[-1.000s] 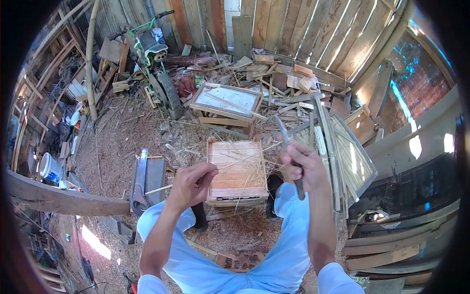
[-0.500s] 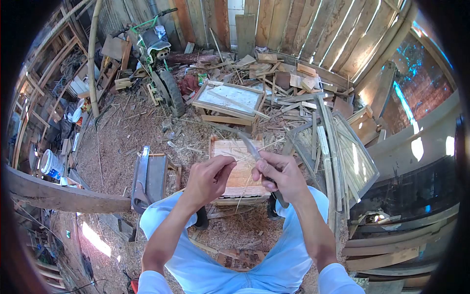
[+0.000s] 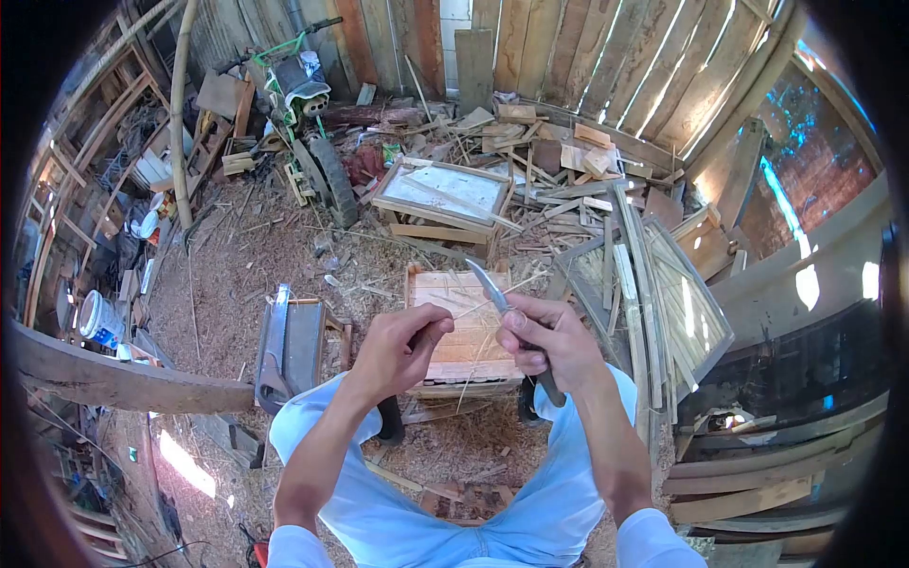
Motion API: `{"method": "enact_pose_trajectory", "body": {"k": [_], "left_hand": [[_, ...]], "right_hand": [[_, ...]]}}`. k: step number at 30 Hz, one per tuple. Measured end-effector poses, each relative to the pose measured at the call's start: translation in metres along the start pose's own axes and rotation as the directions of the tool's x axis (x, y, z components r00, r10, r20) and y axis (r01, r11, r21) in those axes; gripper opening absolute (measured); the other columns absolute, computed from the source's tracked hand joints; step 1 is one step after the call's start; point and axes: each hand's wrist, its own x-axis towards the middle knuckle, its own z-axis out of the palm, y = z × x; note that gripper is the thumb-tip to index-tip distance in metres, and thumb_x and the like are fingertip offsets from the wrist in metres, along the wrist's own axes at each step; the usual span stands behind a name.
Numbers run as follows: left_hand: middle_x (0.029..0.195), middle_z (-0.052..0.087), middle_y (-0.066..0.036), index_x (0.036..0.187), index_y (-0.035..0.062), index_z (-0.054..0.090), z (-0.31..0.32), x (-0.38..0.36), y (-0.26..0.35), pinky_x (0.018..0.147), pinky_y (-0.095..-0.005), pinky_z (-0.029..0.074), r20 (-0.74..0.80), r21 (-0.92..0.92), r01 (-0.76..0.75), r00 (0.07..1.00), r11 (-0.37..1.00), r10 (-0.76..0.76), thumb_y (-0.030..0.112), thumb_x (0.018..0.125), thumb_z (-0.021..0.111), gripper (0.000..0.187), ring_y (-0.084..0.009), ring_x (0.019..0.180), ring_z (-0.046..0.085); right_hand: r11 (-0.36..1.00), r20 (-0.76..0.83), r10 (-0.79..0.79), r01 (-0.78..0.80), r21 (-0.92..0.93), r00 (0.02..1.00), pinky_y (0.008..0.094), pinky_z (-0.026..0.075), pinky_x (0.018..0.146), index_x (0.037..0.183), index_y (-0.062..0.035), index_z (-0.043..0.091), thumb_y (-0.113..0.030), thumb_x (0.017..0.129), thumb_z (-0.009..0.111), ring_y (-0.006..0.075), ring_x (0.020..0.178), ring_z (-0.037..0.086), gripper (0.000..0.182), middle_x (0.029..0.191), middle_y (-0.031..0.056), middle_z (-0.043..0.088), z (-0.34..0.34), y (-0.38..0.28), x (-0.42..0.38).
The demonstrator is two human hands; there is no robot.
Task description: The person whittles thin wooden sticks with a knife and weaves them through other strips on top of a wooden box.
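My right hand (image 3: 551,343) is closed around the dark handle of a knife (image 3: 486,284), its blade pointing up and away from me. The blade lies against a thin wooden stick (image 3: 527,280) that slants up to the right. My left hand (image 3: 402,352) pinches the near end of that stick between thumb and fingertips. Below both hands, between my knees, stands a wooden box (image 3: 464,352) with loose slivers on its slatted top.
A handsaw (image 3: 276,346) lies on a small framed piece at my left. Ahead stands a framed white panel (image 3: 445,189) near a scrap wood pile (image 3: 568,151) and a small motorbike (image 3: 317,142). Long strips (image 3: 634,275) lean at right. Shavings cover the floor.
The knife blade has tilted and shifted slightly right along the stick. My right hand has moved a little right and down; my left hand stays nearly in place.
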Motion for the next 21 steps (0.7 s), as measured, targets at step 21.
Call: {"method": "enact_pose_trajectory", "body": {"k": [21], "left_hand": [[0.08,0.067,-0.012,0.088,0.0017,0.063,0.003,-0.003,0.01,0.055,-0.0345,0.051,-0.056,0.182,-0.077,0.995,0.98,0.089,0.001,0.08,0.065,0.008,-0.0283,0.066,0.066]], "right_hand": [[0.984,-0.178,-0.117,0.091,-0.15,0.977,0.016,0.029,0.041,0.125,0.0006,0.053,-0.012,0.094,0.055,0.0025,0.051,0.039,0.033,0.075,0.0026,0.056,-0.014,-0.011,-0.008]]}}
